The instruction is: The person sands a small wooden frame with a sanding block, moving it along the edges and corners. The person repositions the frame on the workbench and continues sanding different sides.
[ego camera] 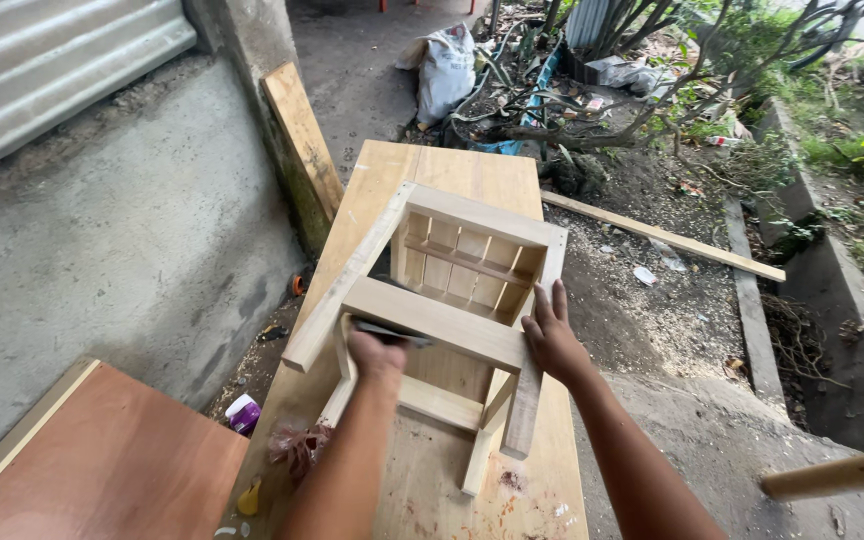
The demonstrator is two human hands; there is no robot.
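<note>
A small unfinished wooden chair frame (452, 262) lies on its side on a long plywood workbench (472, 175). My left hand (376, 352) is closed around a thin dark flat tool (397, 335) and presses it under the near cross rail (434, 322). Fingers spread, my right hand (550, 335) rests flat on the right end of that rail, by the chair leg (524, 405).
A reddish plywood sheet (102, 460) lies at the lower left. A plank (302, 140) leans on the concrete wall. A long batten (662, 235) lies on the sawdust-covered ground at right, near a drain channel. A wooden handle (837, 472) pokes in at the lower right.
</note>
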